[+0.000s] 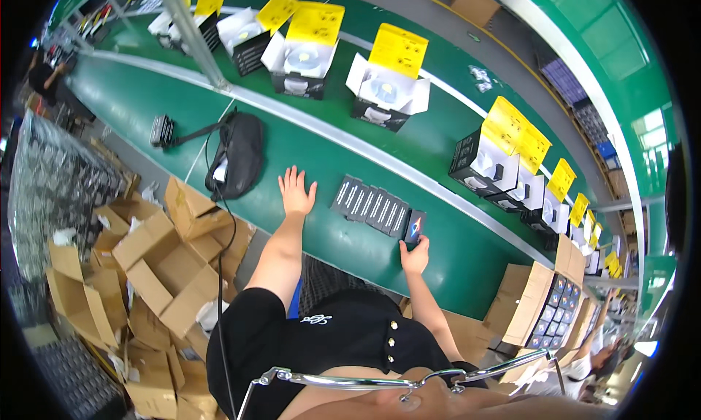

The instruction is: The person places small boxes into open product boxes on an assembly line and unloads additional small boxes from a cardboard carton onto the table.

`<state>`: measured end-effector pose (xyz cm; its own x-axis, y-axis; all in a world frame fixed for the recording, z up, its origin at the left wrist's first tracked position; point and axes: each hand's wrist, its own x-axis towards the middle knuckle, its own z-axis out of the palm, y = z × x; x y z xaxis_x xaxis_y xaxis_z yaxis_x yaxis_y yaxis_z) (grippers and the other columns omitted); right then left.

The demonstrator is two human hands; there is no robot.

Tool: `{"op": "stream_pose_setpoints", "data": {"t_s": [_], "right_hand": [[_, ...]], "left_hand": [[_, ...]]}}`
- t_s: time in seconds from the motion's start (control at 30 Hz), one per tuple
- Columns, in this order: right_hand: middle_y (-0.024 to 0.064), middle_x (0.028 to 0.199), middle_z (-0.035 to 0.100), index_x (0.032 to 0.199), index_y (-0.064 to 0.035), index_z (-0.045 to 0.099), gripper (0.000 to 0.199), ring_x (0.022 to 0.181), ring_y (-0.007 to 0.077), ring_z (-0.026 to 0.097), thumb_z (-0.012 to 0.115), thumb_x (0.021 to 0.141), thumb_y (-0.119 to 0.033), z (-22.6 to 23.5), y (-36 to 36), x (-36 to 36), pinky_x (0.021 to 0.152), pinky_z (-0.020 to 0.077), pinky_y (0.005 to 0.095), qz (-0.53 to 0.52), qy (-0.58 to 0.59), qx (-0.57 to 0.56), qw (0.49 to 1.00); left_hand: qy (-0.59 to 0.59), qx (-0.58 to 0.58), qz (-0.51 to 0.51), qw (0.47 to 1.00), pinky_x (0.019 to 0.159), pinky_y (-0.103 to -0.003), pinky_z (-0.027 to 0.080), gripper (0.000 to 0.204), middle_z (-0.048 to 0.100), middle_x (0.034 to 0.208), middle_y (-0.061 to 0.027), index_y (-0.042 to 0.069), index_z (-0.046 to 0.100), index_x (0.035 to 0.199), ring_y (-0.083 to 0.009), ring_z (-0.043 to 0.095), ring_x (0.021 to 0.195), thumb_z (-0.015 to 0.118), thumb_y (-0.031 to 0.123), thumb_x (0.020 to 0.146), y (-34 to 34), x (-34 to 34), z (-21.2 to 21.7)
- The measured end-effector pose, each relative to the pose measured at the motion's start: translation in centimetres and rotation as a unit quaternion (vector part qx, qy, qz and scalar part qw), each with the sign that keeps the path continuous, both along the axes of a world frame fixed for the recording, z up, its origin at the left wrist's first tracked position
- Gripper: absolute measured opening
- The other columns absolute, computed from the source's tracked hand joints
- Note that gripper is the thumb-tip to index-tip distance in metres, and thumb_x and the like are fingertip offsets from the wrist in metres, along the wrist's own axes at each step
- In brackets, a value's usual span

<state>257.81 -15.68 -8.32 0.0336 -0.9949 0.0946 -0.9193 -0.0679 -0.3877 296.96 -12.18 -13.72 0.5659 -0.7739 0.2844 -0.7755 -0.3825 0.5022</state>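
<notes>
Dark small box (414, 226) partly hidden in right hand (415, 257); its grip unclear.

One row of small dark packets (369, 204), one black bag (237, 153), two hands, many open white boxes (387, 91)

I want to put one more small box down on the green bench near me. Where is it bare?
Bare green lies between the left hand and the black pouch, and along the near edge below the row of dark flat packs. It is crowded where the right hand holds a small dark box at the row's end.
</notes>
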Motion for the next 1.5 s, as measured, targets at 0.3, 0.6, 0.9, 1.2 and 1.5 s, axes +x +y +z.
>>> {"op": "stream_pose_setpoints", "data": {"t_s": [0.3,0.6,0.9,1.2,1.5], "right_hand": [[0.0119,0.103,0.065,0.143,0.0022,0.04,0.077,0.07,0.013,0.062,0.08,0.079,-0.013,6.7,-8.5,1.6,0.069,0.0516,0.0283,-0.076,-0.354,-0.055,0.931],[0.0176,0.118,0.059,0.134,-0.0035,0.046,0.066,0.102,0.0298,0.064,0.078,0.078,-0.01,16.0,-34.9,17.6,0.086,0.0548,0.0412,0.254,-0.132,-0.088,0.954],[0.0149,0.126,0.061,0.119,-0.0037,0.056,0.054,0.129,0.0339,0.048,0.074,0.069,-0.014,9.2,-45.3,28.9,0.117,0.0207,0.0608,0.338,0.378,0.082,0.858],[0.0156,0.127,0.06,0.122,-0.0034,0.056,0.049,0.134,0.0326,0.043,0.072,0.077,-0.012,5.8,-39.3,26.5,0.116,0.0276,0.0505,0.202,0.274,-0.11,0.934],[0.021,0.137,0.054,0.147,-0.0058,0.035,0.085,0.128,0.0396,0.049,0.068,0.069,-0.003,4.9,-7.5,14.7,0.108,0.0404,0.0471,0.162,0.03,0.193,0.967]], "left_hand": [[0.007,0.051,-0.006,0.999,0.118,-0.059,0.014,0.055,0.041,0.147,-0.0226,0.0,0.052,0.131,-0.0402,0.031,0.14,0.058,0.038,0.092,-0.8,1.8,-1.1],[0.021,0.102,-0.025,0.994,0.118,-0.06,0.011,0.062,0.036,0.15,-0.0241,-0.001,0.048,0.134,-0.0408,0.026,0.142,0.055,0.043,0.092,-1.6,4.3,-1.1],[0.02,0.134,-0.017,0.991,0.116,-0.063,0.01,0.069,0.034,0.15,-0.0256,-0.002,0.046,0.136,-0.0425,0.024,0.142,0.057,0.047,0.089,-1.1,6.0,-1.5],[0.025,0.151,-0.051,0.987,0.115,-0.066,0.01,0.068,0.034,0.149,-0.0279,-0.002,0.044,0.137,-0.046,0.024,0.141,0.058,0.045,0.089,-1.9,8.0,-2.0],[0.019,0.07,-0.051,0.996,0.115,-0.065,0.011,0.056,0.033,0.149,-0.0287,-0.002,0.049,0.133,-0.0466,0.025,0.14,0.055,0.037,0.093,-0.6,9.7,-2.4]]}}
